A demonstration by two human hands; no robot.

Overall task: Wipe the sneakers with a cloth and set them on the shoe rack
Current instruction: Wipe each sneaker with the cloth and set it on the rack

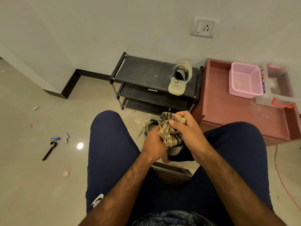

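One olive sneaker stands on the right end of the top shelf of the black shoe rack, by the wall. A second sneaker is held between my knees, mostly hidden; its laces hang to the left and its sole shows below my hands. My left hand grips this sneaker from the left. In my right hand a bunched tan and dark striped cloth is gripped and pressed against the sneaker.
A reddish wooden tray table stands right of the rack, holding a pink basket and a clear plastic box. Small batteries, a black strap and bits of litter lie on the tiled floor at left. An orange cord runs along the right.
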